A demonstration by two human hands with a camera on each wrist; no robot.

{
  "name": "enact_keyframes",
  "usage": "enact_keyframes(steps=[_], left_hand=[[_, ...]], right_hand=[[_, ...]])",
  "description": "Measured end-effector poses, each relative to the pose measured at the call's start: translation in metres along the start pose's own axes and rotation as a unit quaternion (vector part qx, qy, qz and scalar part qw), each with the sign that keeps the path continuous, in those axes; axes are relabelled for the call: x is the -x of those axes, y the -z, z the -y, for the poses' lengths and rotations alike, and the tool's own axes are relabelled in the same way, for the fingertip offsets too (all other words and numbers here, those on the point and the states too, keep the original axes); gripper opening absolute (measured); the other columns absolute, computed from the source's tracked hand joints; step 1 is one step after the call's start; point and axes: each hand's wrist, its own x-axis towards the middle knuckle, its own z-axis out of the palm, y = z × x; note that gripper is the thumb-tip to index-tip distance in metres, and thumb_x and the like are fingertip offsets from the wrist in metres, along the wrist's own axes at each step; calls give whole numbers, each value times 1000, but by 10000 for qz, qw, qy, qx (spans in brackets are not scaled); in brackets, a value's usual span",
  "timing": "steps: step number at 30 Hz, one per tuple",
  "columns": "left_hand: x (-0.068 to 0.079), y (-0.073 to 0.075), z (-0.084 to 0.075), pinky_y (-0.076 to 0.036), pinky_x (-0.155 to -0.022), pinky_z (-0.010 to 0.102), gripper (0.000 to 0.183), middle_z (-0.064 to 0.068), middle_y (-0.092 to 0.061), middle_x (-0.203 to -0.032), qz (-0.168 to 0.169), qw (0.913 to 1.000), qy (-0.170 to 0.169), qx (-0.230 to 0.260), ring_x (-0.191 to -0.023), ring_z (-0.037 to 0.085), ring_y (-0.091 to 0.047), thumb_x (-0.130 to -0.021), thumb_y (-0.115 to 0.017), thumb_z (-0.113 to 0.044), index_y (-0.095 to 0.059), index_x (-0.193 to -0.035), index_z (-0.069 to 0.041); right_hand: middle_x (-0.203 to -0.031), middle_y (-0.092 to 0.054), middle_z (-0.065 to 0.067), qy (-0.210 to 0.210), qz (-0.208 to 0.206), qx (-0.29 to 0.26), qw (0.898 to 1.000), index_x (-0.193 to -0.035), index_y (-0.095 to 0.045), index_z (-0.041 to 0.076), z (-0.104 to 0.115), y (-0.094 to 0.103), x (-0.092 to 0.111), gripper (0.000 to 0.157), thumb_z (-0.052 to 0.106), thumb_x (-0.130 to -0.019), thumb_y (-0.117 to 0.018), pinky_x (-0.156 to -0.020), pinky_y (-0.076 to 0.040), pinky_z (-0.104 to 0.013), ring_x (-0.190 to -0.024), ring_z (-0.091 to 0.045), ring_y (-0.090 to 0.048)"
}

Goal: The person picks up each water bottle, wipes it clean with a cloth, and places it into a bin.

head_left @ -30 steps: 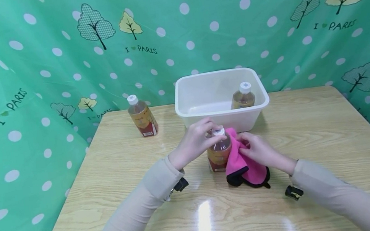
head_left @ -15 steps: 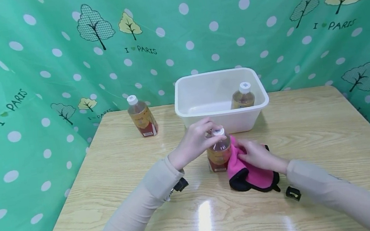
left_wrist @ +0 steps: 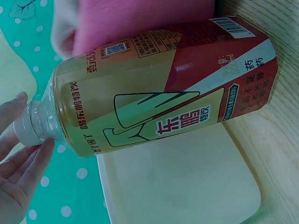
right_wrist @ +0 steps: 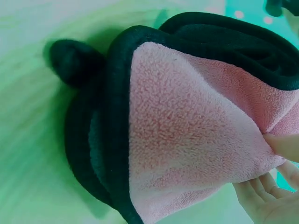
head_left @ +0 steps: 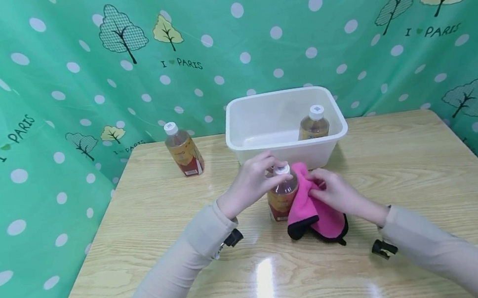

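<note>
A drink bottle (head_left: 283, 198) with a white cap and a yellow-and-red label stands upright on the table. My left hand (head_left: 257, 179) grips it by the cap and neck; the left wrist view shows the fingers around the white cap (left_wrist: 27, 128). Against the bottle's right side lies a pink cloth (head_left: 313, 209) with black edging, bunched and folded. My right hand (head_left: 333, 189) pinches this cloth between thumb and fingers. In the right wrist view the fleecy cloth (right_wrist: 187, 130) fills the middle and hangs in folds from the hand (right_wrist: 271, 196).
Just behind the gripped bottle stands a white plastic tub (head_left: 246, 155), with another capped bottle (head_left: 314, 126) inside at its right. A third bottle (head_left: 184, 151) stands at the table's back left. A green dotted curtain (head_left: 195, 84) hangs behind the wooden table (head_left: 155, 234).
My right hand slid the cloth down and rightward along the bottle's side, then back up to about where it was. The left hand and the bottle have stayed in place.
</note>
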Motion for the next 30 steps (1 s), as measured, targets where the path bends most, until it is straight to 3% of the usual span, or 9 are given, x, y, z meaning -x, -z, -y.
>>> enact_keyframes(steps=[4,10,20,26,30], left_hand=[[0,0,0,-50,-60,15,19,7,-60,-78,36,10000,9,27,-68,11,-58,-72,-72,-12,-64,-83,1],[-1,1,-2,-50,-59,17,18,7,-60,-79,113,9999,69,83,-67,11,-57,-72,-72,-11,-64,-83,1],[-1,1,0,-50,-60,16,19,7,-60,-77,93,9999,91,60,-67,11,-58,-72,-73,-12,-63,-81,1],[-2,2,1,-49,-62,13,19,7,-61,-78,131,9997,129,153,-68,12,-58,-71,-73,-11,-62,-81,1],[-2,2,2,-48,-64,10,19,7,-61,-78,179,9994,191,210,-69,12,-59,-72,-72,-11,-63,-82,1]], right_hand=[[-85,-60,-17,201,-209,-6,9996,-92,-59,-11,7,7,-3,23,-15,-70,-64,-62,-54,-29,-70,-25,-60],[-85,-61,-16,225,-125,-122,9996,-94,-59,-11,11,13,-4,24,-13,-71,-65,-63,-54,-28,-71,-25,-61],[-94,-61,-22,-156,140,-357,9991,-103,-56,-12,5,12,-7,31,-10,-73,-63,-67,-54,-29,-77,-28,-62],[-86,-64,-15,-536,161,-761,9955,-93,-61,-7,1,11,-11,20,-8,-73,-62,-67,-52,-20,-76,-21,-61],[-83,-64,-11,-482,227,-805,9953,-87,-62,-4,1,12,-11,15,-9,-73,-61,-66,-52,-19,-75,-20,-61]])
